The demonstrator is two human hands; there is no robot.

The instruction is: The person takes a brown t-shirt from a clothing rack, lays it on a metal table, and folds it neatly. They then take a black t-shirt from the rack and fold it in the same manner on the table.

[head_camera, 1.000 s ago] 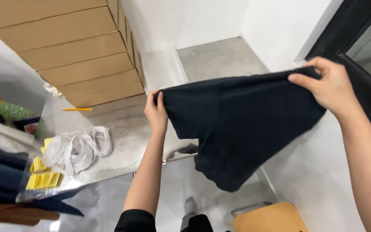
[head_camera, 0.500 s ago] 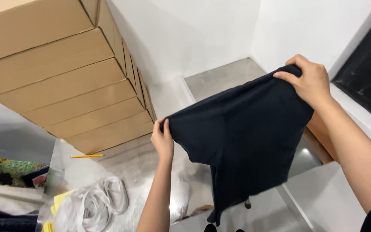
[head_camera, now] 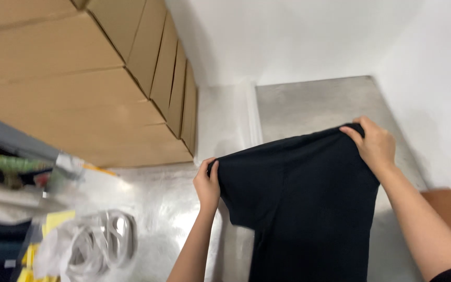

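A black garment (head_camera: 301, 209) hangs in the air in front of me, spread between both hands over a grey metal table (head_camera: 152, 203). My left hand (head_camera: 208, 183) grips its upper left corner. My right hand (head_camera: 374, 143) pinches the upper right corner, a little higher and farther away. The cloth drops down past the bottom edge of the view, so its lower part is hidden.
A stack of flat brown cardboard boxes (head_camera: 79, 78) fills the upper left. A clear plastic bag with white cloth (head_camera: 90, 245) lies at the lower left beside yellow items (head_camera: 53, 222). A white wall (head_camera: 298, 36) stands behind, a brown board (head_camera: 447, 209) at the right.
The view has tilted up and moved closer to the boxes and wall. Both hands have come nearer together, with the garment still held up between them.
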